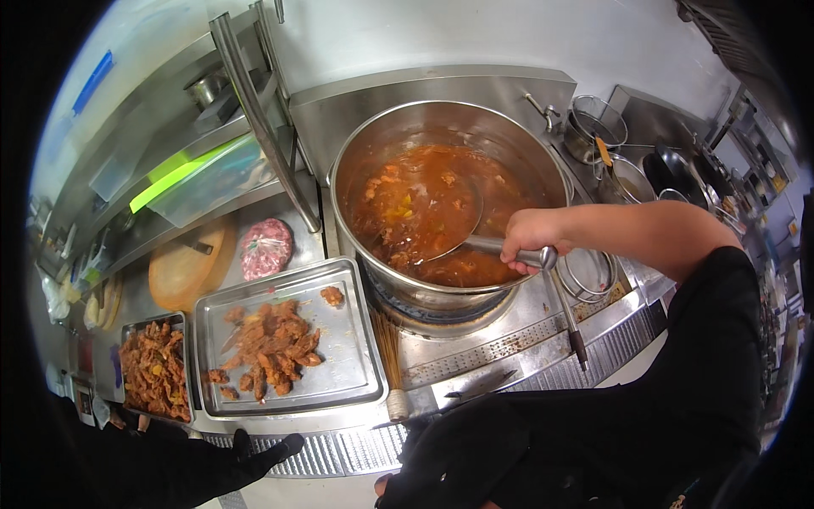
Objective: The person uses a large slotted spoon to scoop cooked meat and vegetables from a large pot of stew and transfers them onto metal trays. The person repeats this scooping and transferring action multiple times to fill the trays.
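Note:
My right hand (533, 238) grips the thick metal handle (486, 244) of a large round ladle or strainer, its thin rim (481, 210) dipping into the pot. The wide stainless stockpot (416, 284) stands on a burner (458, 321) and holds reddish-brown broth (439, 181) with bits of food in it. Only a sliver of what seems to be my left hand (381, 485) shows at the bottom edge, by dark clothing; its fingers are hidden. Left of the pot, a shallow metal tray (348, 388) carries a heap of browned meat pieces (280, 343).
A smaller tray (190, 407) of browned meat sits farther left, near another person's hand (116, 418). Behind are a bag of raw meat (267, 248) and a round wooden board (178, 280). A bamboo brush (389, 356) and a metal rod (566, 305) lie near the pot; pans (674, 165) stand right.

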The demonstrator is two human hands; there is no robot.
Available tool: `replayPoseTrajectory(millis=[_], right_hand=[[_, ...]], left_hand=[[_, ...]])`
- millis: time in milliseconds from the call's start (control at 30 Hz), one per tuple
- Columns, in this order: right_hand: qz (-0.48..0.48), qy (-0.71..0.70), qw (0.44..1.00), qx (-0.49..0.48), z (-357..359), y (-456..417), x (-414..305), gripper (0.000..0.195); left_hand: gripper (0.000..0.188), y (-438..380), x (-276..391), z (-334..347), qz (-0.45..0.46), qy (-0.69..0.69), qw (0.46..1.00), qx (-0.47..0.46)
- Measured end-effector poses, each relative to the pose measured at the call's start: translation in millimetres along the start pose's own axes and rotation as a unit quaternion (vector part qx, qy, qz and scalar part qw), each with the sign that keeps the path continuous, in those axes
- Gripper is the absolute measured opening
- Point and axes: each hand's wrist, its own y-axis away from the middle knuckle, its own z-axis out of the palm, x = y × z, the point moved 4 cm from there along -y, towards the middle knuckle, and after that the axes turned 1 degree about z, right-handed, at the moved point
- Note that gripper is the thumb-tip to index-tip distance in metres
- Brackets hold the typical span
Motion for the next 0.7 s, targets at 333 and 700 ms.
replayPoseTrajectory(millis=[333, 700], right_hand=[[-0.05, -0.089, 0.995, 0.022, -3, 40, 23, 0.014], [-0.079, -0.124, 0.988, 0.039, -13, 88, 66, 0.017]], left_hand=[[0.022, 0, -3, -23, -0.004, -0.005, 1.0, 0.004], [0.018, -3, 26, -73, 0.01, 0.027, 1.0, -0.001]])
